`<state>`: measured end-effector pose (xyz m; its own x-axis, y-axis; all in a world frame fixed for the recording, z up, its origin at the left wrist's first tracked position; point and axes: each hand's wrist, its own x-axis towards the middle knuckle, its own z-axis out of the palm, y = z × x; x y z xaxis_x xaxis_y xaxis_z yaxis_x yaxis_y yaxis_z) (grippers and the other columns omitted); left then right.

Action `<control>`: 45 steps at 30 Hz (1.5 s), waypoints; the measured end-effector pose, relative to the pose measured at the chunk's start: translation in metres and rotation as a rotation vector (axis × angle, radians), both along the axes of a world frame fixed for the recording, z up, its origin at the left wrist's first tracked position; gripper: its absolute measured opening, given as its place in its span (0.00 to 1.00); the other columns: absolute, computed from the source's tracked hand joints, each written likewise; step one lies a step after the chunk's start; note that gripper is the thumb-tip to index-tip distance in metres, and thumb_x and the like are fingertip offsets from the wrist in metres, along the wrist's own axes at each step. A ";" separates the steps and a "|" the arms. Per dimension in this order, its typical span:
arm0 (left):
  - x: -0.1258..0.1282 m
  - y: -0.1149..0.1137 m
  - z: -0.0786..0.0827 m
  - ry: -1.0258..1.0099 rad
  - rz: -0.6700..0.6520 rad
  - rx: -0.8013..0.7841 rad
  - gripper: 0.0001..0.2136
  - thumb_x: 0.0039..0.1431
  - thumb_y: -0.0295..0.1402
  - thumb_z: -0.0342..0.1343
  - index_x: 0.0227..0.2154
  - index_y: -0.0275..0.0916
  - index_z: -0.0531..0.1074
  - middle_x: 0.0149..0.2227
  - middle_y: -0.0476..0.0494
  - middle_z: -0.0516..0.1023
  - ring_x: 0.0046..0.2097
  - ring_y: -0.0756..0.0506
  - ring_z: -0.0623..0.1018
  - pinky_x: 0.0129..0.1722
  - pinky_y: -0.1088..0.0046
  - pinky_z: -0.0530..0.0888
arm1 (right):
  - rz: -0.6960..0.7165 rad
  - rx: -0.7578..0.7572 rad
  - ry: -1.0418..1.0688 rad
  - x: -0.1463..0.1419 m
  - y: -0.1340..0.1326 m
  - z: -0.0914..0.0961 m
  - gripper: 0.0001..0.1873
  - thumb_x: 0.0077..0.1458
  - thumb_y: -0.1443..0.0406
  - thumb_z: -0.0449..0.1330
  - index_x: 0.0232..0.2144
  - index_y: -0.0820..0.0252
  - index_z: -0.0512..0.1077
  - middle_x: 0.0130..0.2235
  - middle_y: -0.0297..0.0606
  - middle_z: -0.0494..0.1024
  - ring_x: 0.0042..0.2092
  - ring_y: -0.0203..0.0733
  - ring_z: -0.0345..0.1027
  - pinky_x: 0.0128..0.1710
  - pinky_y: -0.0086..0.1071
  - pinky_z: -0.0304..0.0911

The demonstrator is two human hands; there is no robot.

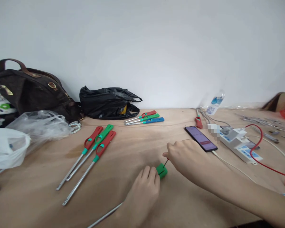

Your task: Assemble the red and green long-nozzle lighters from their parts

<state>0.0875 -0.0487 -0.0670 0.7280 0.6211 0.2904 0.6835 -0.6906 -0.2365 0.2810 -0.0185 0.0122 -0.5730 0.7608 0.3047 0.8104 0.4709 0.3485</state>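
A green long-nosed gas lighter (163, 171) lies on the table under my left hand (147, 183), whose fingers are closed around its handle. The grey metal barrel of this lighter comes out below my wrist, toward the lower left. My right hand (181, 155) is closed on a small screwdriver (166, 163); a bit of red handle shows at the fingers, and the thin shaft slants down to the slotted end of the green handle. My fingers cover most of both things.
Three lighters (99, 148) lie to the left, and three more (147, 118) near a black plastic bag (104, 103). At right are a phone (201, 139), a power strip (242, 148), cables and another red lighter (198, 122). A dark backpack (35, 91) and plastic bags stand left.
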 end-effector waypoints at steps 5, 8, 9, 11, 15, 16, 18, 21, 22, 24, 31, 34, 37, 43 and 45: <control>0.006 -0.022 -0.010 -0.021 0.122 0.054 0.18 0.56 0.21 0.49 0.49 0.25 0.73 0.46 0.29 0.77 0.46 0.37 0.76 0.41 0.62 0.78 | 0.061 0.029 -0.095 0.000 -0.008 0.003 0.07 0.56 0.73 0.57 0.29 0.57 0.70 0.26 0.38 0.73 0.26 0.43 0.64 0.27 0.34 0.47; 0.005 -0.029 0.006 0.004 0.136 -0.106 0.19 0.59 0.27 0.51 0.54 0.31 0.71 0.51 0.30 0.75 0.49 0.36 0.75 0.45 0.61 0.77 | 0.038 0.048 -0.061 -0.003 -0.009 0.006 0.08 0.58 0.70 0.56 0.27 0.58 0.70 0.24 0.38 0.72 0.25 0.42 0.62 0.26 0.35 0.47; 0.004 -0.029 0.014 0.023 0.117 -0.197 0.22 0.59 0.30 0.52 0.57 0.33 0.68 0.52 0.30 0.74 0.49 0.36 0.75 0.45 0.61 0.77 | 0.031 0.044 -0.035 -0.004 -0.010 0.007 0.10 0.60 0.69 0.56 0.26 0.59 0.70 0.23 0.38 0.72 0.24 0.41 0.62 0.26 0.35 0.47; 0.003 -0.029 0.030 0.033 0.100 -0.378 0.27 0.57 0.33 0.57 0.61 0.38 0.64 0.50 0.33 0.75 0.47 0.37 0.76 0.44 0.61 0.77 | 0.027 0.030 0.018 -0.005 -0.010 0.009 0.12 0.61 0.67 0.55 0.25 0.59 0.70 0.22 0.38 0.71 0.23 0.40 0.61 0.25 0.34 0.47; 0.003 -0.027 0.041 0.032 0.095 -0.530 0.25 0.56 0.35 0.59 0.57 0.47 0.67 0.54 0.34 0.72 0.52 0.34 0.73 0.47 0.56 0.75 | 0.031 0.003 0.075 -0.007 -0.011 0.010 0.12 0.60 0.68 0.56 0.25 0.59 0.71 0.22 0.39 0.71 0.23 0.41 0.61 0.24 0.35 0.47; 0.004 -0.026 0.039 0.028 0.096 -0.533 0.23 0.56 0.34 0.59 0.56 0.46 0.69 0.55 0.33 0.71 0.53 0.33 0.72 0.47 0.55 0.75 | 0.032 -0.005 0.088 -0.007 -0.011 0.009 0.12 0.60 0.69 0.56 0.24 0.59 0.71 0.22 0.39 0.71 0.22 0.41 0.61 0.24 0.35 0.46; 0.005 -0.025 0.033 0.028 0.110 -0.516 0.20 0.57 0.31 0.58 0.53 0.44 0.71 0.55 0.32 0.70 0.53 0.32 0.72 0.48 0.54 0.75 | 0.038 -0.025 0.121 -0.008 -0.008 0.008 0.13 0.60 0.70 0.56 0.23 0.59 0.70 0.22 0.39 0.72 0.22 0.41 0.61 0.24 0.35 0.46; 0.006 -0.020 0.029 0.098 0.144 -0.498 0.17 0.59 0.23 0.52 0.49 0.42 0.74 0.55 0.32 0.70 0.52 0.33 0.73 0.47 0.54 0.75 | 0.047 -0.080 0.157 -0.011 -0.002 0.011 0.13 0.60 0.68 0.57 0.22 0.59 0.70 0.21 0.39 0.72 0.21 0.40 0.62 0.23 0.34 0.45; 0.006 -0.018 0.030 0.127 0.154 -0.504 0.18 0.59 0.21 0.50 0.48 0.42 0.75 0.55 0.32 0.70 0.52 0.33 0.74 0.47 0.55 0.76 | 0.040 -0.096 0.166 -0.012 0.001 0.015 0.14 0.60 0.66 0.57 0.22 0.59 0.69 0.21 0.38 0.72 0.21 0.40 0.62 0.23 0.34 0.44; 0.005 -0.014 0.032 0.155 0.166 -0.531 0.21 0.58 0.18 0.49 0.49 0.43 0.75 0.55 0.33 0.70 0.52 0.34 0.74 0.47 0.55 0.76 | -0.005 -0.104 0.190 -0.015 0.004 0.029 0.14 0.60 0.63 0.59 0.22 0.59 0.69 0.19 0.38 0.71 0.20 0.40 0.62 0.22 0.34 0.42; -0.011 -0.001 0.039 0.024 0.181 -0.596 0.21 0.56 0.20 0.48 0.49 0.45 0.73 0.55 0.38 0.70 0.52 0.36 0.73 0.47 0.57 0.76 | -0.170 -0.156 0.470 -0.018 0.005 0.075 0.13 0.63 0.61 0.54 0.27 0.58 0.69 0.24 0.36 0.75 0.24 0.40 0.66 0.23 0.31 0.43; -0.024 0.007 0.034 -0.052 0.160 -0.604 0.22 0.53 0.21 0.50 0.48 0.48 0.73 0.54 0.42 0.69 0.51 0.39 0.72 0.46 0.61 0.75 | -0.150 -0.197 0.632 -0.012 0.017 0.059 0.15 0.64 0.60 0.51 0.27 0.57 0.68 0.24 0.35 0.75 0.24 0.39 0.65 0.24 0.30 0.46; -0.043 0.019 0.030 -0.119 0.129 -0.561 0.25 0.47 0.19 0.51 0.47 0.48 0.74 0.52 0.41 0.68 0.50 0.39 0.73 0.45 0.62 0.75 | -0.144 -0.265 0.793 -0.003 0.033 0.033 0.15 0.63 0.58 0.52 0.26 0.58 0.67 0.26 0.36 0.77 0.23 0.38 0.64 0.24 0.30 0.48; -0.133 0.085 0.051 -0.296 0.264 -0.364 0.19 0.55 0.26 0.47 0.47 0.44 0.76 0.48 0.42 0.70 0.49 0.42 0.73 0.51 0.65 0.71 | -0.192 -0.325 0.938 0.013 0.051 -0.008 0.17 0.61 0.57 0.51 0.24 0.59 0.69 0.20 0.34 0.71 0.23 0.39 0.62 0.24 0.30 0.48; -0.171 0.117 0.057 -0.236 0.439 -0.327 0.18 0.58 0.31 0.47 0.48 0.42 0.76 0.48 0.43 0.71 0.49 0.42 0.73 0.53 0.66 0.69 | -0.200 -0.344 0.979 0.016 0.053 -0.015 0.18 0.60 0.56 0.51 0.24 0.59 0.69 0.21 0.34 0.71 0.24 0.39 0.62 0.25 0.30 0.49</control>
<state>-0.0831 0.0680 -0.0095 0.3222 0.9337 0.1565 0.9296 -0.3433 0.1341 0.2967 0.0342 -0.0026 -0.0489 0.9475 0.3160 0.7396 0.2469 -0.6261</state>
